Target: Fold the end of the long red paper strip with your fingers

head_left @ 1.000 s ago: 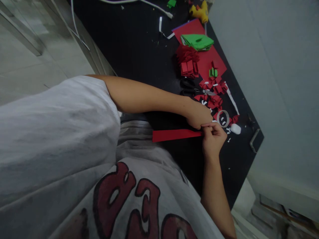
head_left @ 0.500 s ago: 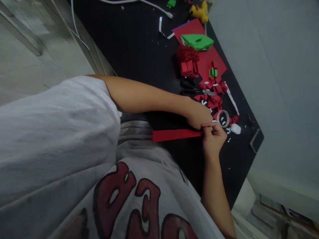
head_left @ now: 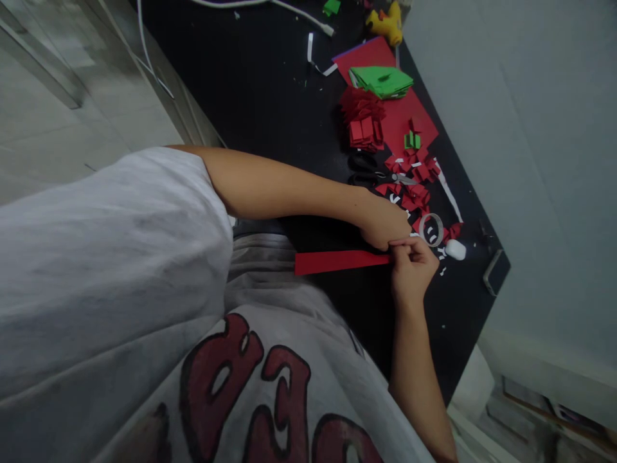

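Observation:
A long red paper strip stretches from the edge of my lap over the dark table to my hands. My right hand pinches its far end, with thumb and fingers pressed together. Right against those fingertips is my left hand, closed and curled downward at the same end of the strip. Most of the left fingers are hidden under the hand. Just beyond the hands lie a roll of tape and a white rounded case. Black-handled scissors rest beside my left wrist.
Folded red paper pieces and white scraps are scattered past my hands. A red folded stack, a green paper bundle, red sheets and a yellow toy lie farther along. A phone sits near the table's edge; a white cable crosses the top.

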`<state>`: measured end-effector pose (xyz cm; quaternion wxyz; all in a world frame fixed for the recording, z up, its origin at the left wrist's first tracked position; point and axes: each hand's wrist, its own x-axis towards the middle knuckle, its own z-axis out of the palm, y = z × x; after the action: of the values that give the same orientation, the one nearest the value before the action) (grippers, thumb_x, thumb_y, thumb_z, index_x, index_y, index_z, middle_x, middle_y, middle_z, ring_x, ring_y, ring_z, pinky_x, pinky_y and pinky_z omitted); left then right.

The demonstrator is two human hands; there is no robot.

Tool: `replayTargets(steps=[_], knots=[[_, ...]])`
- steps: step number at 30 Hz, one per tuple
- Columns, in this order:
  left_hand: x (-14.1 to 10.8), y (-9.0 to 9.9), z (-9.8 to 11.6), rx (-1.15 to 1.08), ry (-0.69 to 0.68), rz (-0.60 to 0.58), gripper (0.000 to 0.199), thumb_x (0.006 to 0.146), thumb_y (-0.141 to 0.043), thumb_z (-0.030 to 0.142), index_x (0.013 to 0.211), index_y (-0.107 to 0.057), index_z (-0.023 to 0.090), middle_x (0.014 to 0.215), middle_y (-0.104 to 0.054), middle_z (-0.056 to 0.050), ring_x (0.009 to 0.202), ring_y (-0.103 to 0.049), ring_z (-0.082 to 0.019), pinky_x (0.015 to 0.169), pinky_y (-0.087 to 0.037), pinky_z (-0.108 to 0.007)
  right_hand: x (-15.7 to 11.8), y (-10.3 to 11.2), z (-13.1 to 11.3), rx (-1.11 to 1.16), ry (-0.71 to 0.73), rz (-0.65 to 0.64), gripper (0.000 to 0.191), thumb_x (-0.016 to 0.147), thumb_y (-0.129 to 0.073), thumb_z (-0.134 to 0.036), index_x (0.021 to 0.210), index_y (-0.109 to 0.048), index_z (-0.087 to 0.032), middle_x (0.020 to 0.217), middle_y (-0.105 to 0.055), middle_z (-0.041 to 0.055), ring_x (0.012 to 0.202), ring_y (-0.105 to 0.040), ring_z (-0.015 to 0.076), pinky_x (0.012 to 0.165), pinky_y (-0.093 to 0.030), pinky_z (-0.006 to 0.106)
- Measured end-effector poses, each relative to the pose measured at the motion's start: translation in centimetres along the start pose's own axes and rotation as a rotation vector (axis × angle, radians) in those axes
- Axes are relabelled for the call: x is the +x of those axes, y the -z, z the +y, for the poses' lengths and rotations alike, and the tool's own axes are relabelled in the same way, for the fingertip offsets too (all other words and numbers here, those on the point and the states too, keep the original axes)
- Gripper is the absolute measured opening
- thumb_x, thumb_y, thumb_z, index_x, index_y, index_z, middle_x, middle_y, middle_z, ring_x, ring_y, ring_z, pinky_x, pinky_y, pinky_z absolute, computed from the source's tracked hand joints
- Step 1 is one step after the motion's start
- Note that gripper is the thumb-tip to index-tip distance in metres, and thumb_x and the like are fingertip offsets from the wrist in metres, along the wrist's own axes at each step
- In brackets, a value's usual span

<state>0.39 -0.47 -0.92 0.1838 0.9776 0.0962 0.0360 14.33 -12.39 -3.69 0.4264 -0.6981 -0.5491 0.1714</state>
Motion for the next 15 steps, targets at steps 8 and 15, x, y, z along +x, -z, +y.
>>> replayTargets(steps=[8,15], knots=[[0.09,-0.37,-0.32,-0.096,0.023,0.064,0.016,0.082,-0.075,0.021,0.096,-0.082,0.018,0.094,-0.076,-0.012,0.079,-0.063,-0.021,0.08,-0.045,-0.034,0.0,0.0,0.11,-0.004,0.0,-0.004,0.011,0.073,-0.066,-0.031,0.068,-0.066,-0.022,0.052,-0.038,-0.0084,0.052,-0.033,0.01,0.057,-0.028,0.027],[-0.11,0.21,0.09,-0.036,0.029,-0.001,0.022,0.088,-0.069,0.021,0.106,-0.081,0.019,0.102,-0.077,-0.012,0.089,-0.066,-0.023,0.085,-0.046,-0.035,0.04,0.05,0.31,-0.014,-0.002,-0.01,0.012,0.074,-0.067,-0.032,0.069,-0.067,-0.021,0.053,-0.039,-0.0081,0.052,-0.033,0.0098,0.057,-0.027,0.027]])
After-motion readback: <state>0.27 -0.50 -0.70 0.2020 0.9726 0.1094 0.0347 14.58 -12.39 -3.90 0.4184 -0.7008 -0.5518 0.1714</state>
